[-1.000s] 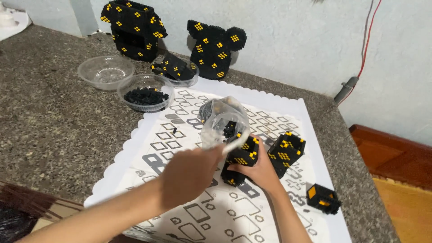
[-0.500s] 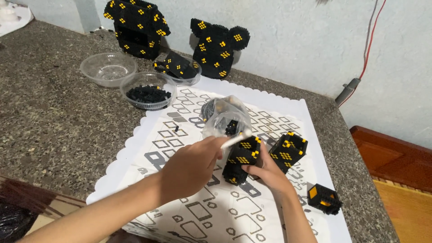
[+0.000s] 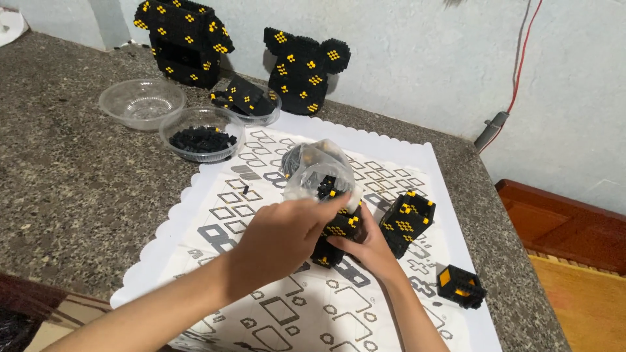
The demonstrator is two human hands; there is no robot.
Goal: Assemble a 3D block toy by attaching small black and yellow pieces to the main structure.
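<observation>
Head view: my left hand (image 3: pixel 280 238) and right hand (image 3: pixel 368 248) meet over the paper mat (image 3: pixel 215 215) on the stone table (image 3: pixel 72 189). My right hand grips a black-and-yellow block piece (image 3: pixel 336 238) near the mat's middle. My left hand, fingers curled, presses down on top of that piece; whether it pinches anything small I cannot tell. A crumpled clear bag (image 3: pixel 319 171) lies on the mat just behind the piece, touching my left fingertips. A second block chunk (image 3: pixel 405 221) stands just right of the piece, and a small cube (image 3: pixel 462 285) sits near the mat's right edge. Off the mat's far left corner stand an empty clear bowl (image 3: pixel 141 103) and a bowl of black bricks (image 3: pixel 202 133). Two larger block builds (image 3: pixel 306 68) lean against the wall beyond the mat.
</observation>
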